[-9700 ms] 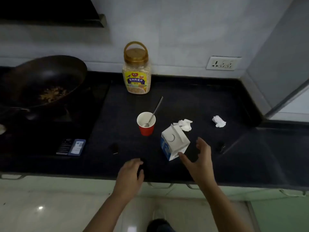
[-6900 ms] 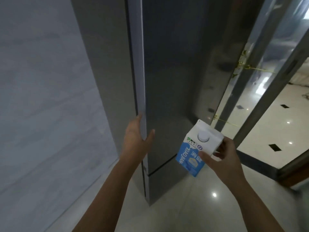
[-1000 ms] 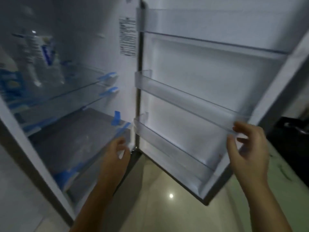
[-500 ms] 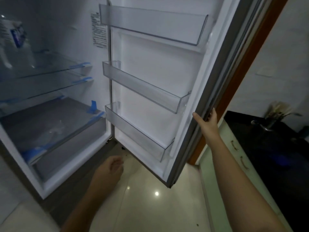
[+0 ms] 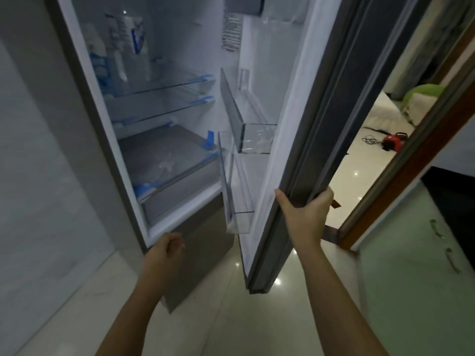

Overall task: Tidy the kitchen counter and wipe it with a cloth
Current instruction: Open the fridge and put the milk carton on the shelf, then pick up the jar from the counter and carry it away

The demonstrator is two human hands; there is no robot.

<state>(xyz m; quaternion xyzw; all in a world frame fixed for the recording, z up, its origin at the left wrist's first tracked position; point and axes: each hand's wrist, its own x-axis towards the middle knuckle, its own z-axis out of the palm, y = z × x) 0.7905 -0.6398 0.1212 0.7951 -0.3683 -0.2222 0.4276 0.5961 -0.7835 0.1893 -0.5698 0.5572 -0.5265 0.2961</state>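
The fridge (image 5: 164, 155) stands in front of me with its door (image 5: 316, 119) part-way swung in. My right hand (image 5: 304, 217) grips the door's outer edge low down, thumb on the inner white lining, fingers wrapped over the grey face. My left hand (image 5: 164, 250) hangs loosely curled below the fridge's lower front corner and holds nothing. Blue-and-white cartons and bottles (image 5: 120, 47) stand on the top glass shelf; I cannot tell which is the milk carton. The door bins (image 5: 246, 129) look bare. The counter's black edge (image 5: 447, 181) shows at far right.
A pale wall runs along the left. Pale green cabinets (image 5: 421, 273) with metal handles sit at right below the counter. A brown door frame (image 5: 401, 165) opens to a room with a red object (image 5: 393, 142) and a cable on its floor. Glossy tile floor lies underfoot.
The fridge door has swung further toward the fridge under my right hand, which has slid to grip its edge. The view has turned left. My left hand stays low and free.
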